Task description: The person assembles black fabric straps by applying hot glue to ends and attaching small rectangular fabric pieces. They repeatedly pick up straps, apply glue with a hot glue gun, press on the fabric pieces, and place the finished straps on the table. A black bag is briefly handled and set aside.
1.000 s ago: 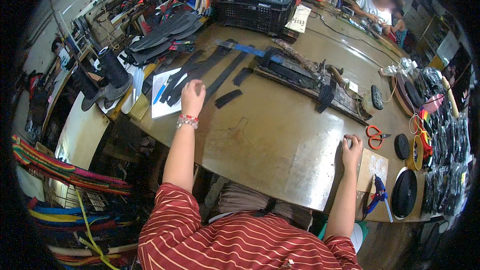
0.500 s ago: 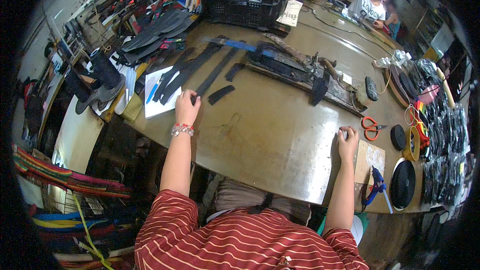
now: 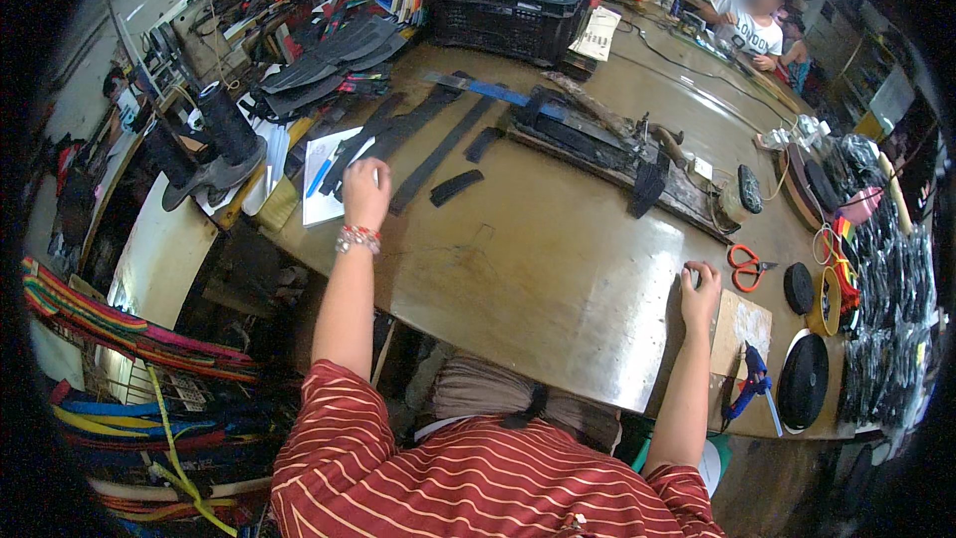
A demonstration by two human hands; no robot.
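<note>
At the left of the table, my left hand (image 3: 366, 189) is closed over the lower ends of black fabric strips (image 3: 418, 120), its fingers curled. What lies inside its grasp is hidden. Under the strips sits white paper (image 3: 321, 201) with a blue pen (image 3: 320, 177) on it. Two short black strip pieces lie to the right, one of them a cut piece (image 3: 457, 187) near my hand. My right hand (image 3: 700, 289) rests on the table at the right, fingers loosely bent and thumb apart, with nothing plainly held. Orange-handled scissors (image 3: 745, 267) lie beyond it.
A long jig-like board (image 3: 617, 169) lies across the table's middle. A blue glue gun (image 3: 749, 386), a wooden board (image 3: 742, 324) and a black webbing roll (image 3: 803, 382) are at the right. A black crate (image 3: 508, 25) stands behind. Another person (image 3: 752, 35) works at the far end.
My left hand has moved up onto the strips, and their lower ends have shifted, exposing a white streak. My right hand stays in place on the table. The view has shifted slightly.
</note>
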